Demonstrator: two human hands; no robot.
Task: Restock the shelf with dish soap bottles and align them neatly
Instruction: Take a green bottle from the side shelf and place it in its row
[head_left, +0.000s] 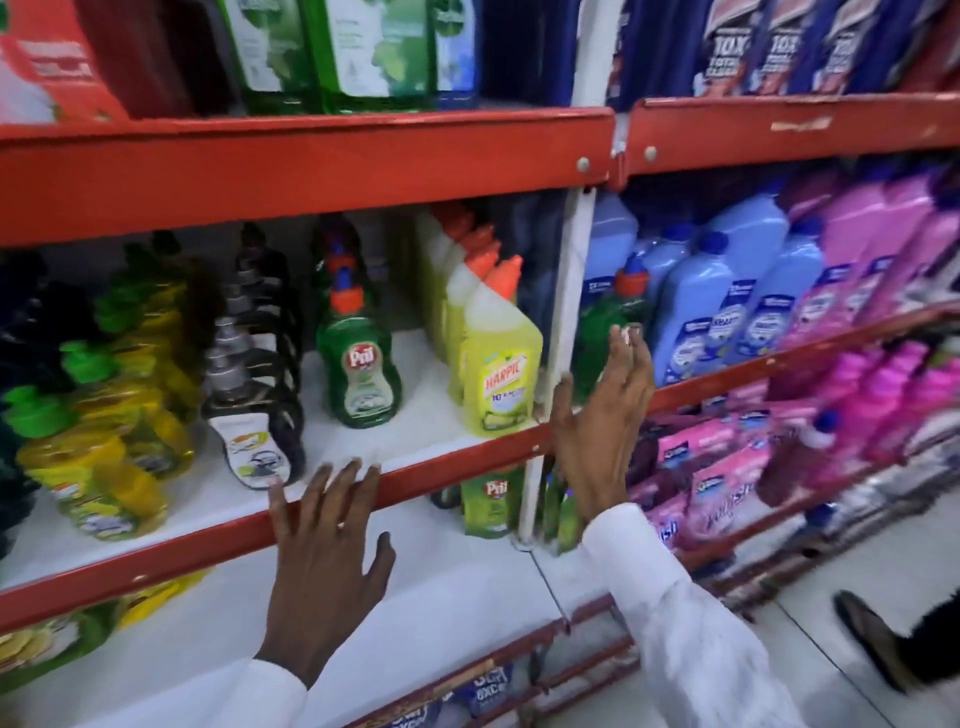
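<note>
A red metal shelf unit (311, 171) fills the view, its white middle shelf (363, 457) only part stocked. Along that shelf's left end stand blurred rows of yellow dish soap bottles (104, 467) with green caps, then a row of dark bottles (254, 405) running back toward the rear. Near the middle, a single file of green dish soap bottles (358, 364) with orange caps runs back from well behind the front edge, with bare white shelf on both sides of it and in front. At the right end, against the white upright post (569, 322), yellow toilet cleaner bottles (498, 374) stand in a line. Beyond the post, one more green bottle (618, 322) stands at the left end of the neighbouring shelf, beside blue jugs (727, 301) and pink ones (883, 249). The person's left hand (327, 561) lies flat on the red front edge of the middle shelf, fingers (358, 478) spread and released, holding nothing. The right hand (602, 421) is raised just in front of the post, fingers open and loose, near the stray green bottle but seemingly not grasping it. Judging by the gaps, restocking looks well short of done: the green row needs more bottles and pulling forward to the edge, and the stray one likely belongs with it.
</note>
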